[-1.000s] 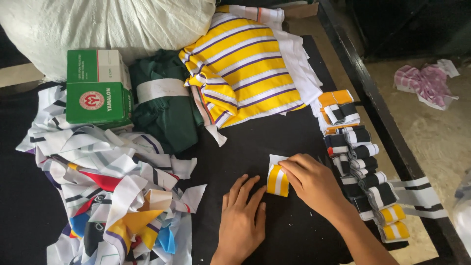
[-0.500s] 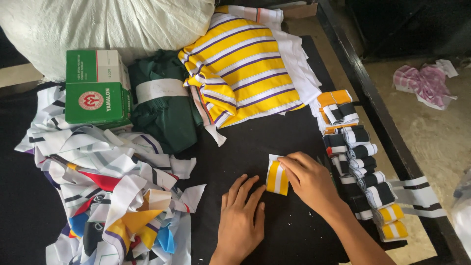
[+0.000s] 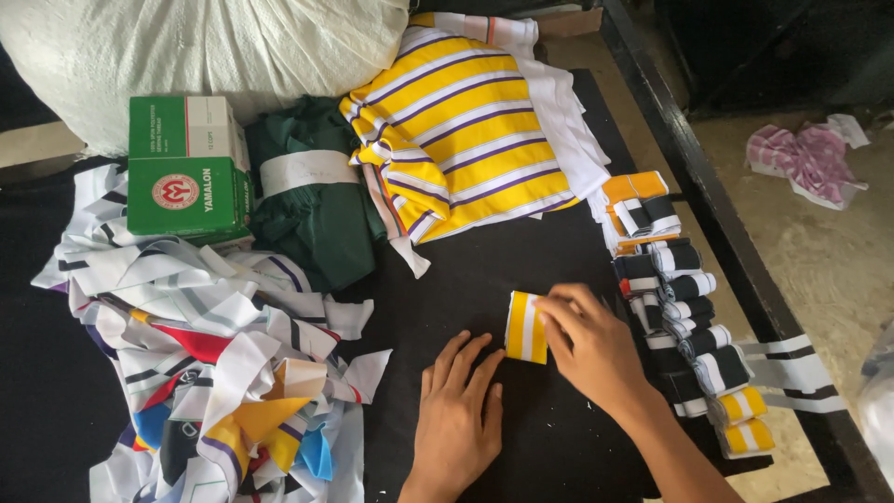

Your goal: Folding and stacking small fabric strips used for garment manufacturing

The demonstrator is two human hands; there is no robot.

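My right hand (image 3: 590, 346) grips a small folded strip of yellow and white ribbed cloth (image 3: 525, 327), holding it against the black table (image 3: 484, 270). My left hand (image 3: 456, 414) lies flat on the table just left of it, fingers spread, holding nothing. To the right of my right hand runs a row of folded striped strips (image 3: 684, 317), black-and-white, orange and yellow ones, along the table's right side.
A heap of loose striped cloth scraps (image 3: 214, 363) covers the left. Two green boxes (image 3: 186, 168), a folded green cloth (image 3: 312, 200), a yellow striped fabric stack (image 3: 466, 140) and a white sack (image 3: 205, 47) sit at the back. The table edge (image 3: 717, 196) borders a dusty floor with pink cloth (image 3: 805, 158).
My right hand has shifted the yellow strip slightly and pressed it flatter on the table. My left hand has stayed put.
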